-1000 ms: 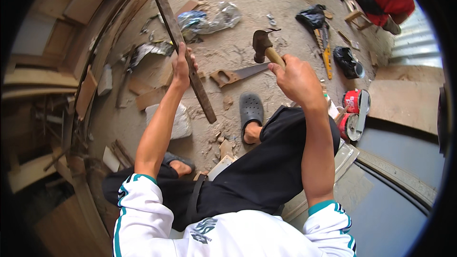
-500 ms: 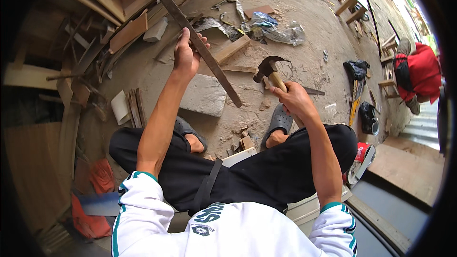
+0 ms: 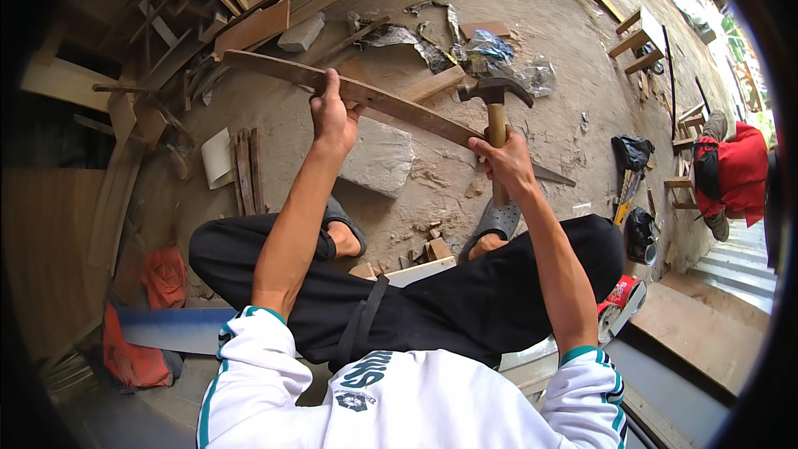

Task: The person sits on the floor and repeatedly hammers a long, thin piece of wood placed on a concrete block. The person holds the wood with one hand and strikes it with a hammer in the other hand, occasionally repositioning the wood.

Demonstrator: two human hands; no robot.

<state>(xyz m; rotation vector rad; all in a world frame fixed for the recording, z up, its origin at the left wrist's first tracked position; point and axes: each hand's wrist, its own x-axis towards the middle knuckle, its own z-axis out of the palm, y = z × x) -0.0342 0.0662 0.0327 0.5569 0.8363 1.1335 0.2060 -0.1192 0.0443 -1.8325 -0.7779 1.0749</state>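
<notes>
At two o'clock, the right hand covers mid-handle of the claw hammer and much of the handsaw. At eleven, the wooden slat keeps some fingers of the left hand from me. At three, the person in red is cropped.

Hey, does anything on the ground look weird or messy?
Yes, it looks messy: crumpled clear plastic and small wood scraps lie scattered on the dusty floor, like unswept litter.
</notes>
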